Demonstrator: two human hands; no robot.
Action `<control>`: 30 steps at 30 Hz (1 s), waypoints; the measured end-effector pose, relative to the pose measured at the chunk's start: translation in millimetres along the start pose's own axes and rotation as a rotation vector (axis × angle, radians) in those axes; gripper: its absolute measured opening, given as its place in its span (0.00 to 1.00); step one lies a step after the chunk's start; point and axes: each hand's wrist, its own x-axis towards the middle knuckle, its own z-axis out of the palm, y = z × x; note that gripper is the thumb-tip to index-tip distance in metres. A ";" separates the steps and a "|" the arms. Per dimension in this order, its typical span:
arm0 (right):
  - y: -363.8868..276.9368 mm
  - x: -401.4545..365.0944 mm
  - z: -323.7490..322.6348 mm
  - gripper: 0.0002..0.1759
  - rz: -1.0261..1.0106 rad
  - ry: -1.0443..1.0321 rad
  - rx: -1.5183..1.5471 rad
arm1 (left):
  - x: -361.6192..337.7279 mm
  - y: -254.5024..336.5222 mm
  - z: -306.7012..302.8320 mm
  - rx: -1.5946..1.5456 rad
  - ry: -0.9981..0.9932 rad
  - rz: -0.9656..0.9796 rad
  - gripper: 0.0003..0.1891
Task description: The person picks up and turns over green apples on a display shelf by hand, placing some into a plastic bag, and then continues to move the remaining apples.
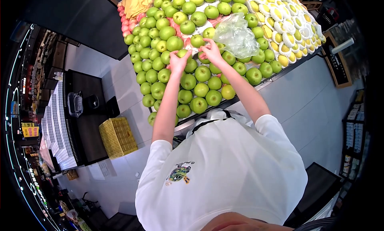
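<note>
Many green apples lie in rows on a slanted display stand. My left hand is closed around a green apple near the middle of the display. To its right, my right hand reaches over the apples with its thumb and fingers apart, beside another green apple. Nothing shows between its fingers. White and pink lining shows in the gap between the hands. A clear plastic bag lies on the apples just right of my right hand.
Yellow fruit in white foam nets fills the right side of the stand. Red apples and a yellow cloth are at the upper left. A yellow basket stands on the floor at left. A framed sign stands at right.
</note>
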 end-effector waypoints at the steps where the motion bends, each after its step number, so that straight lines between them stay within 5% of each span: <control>1: 1.5 -1.2 -0.9 0.33 0.017 0.013 0.009 | 0.8 4.9 2.4 -0.005 -0.002 0.001 0.45; 6: 13.5 -3.1 -4.9 0.30 -0.017 0.014 -0.004 | 11.2 4.0 19.3 0.422 0.091 0.312 0.52; 11: 13.3 -10.6 -3.1 0.29 0.004 0.032 0.017 | -2.4 6.2 29.7 0.431 0.177 0.405 0.41; 30: 18.9 -24.6 -10.4 0.23 -0.006 0.046 0.064 | 9.4 -26.9 17.7 0.381 0.134 0.608 0.37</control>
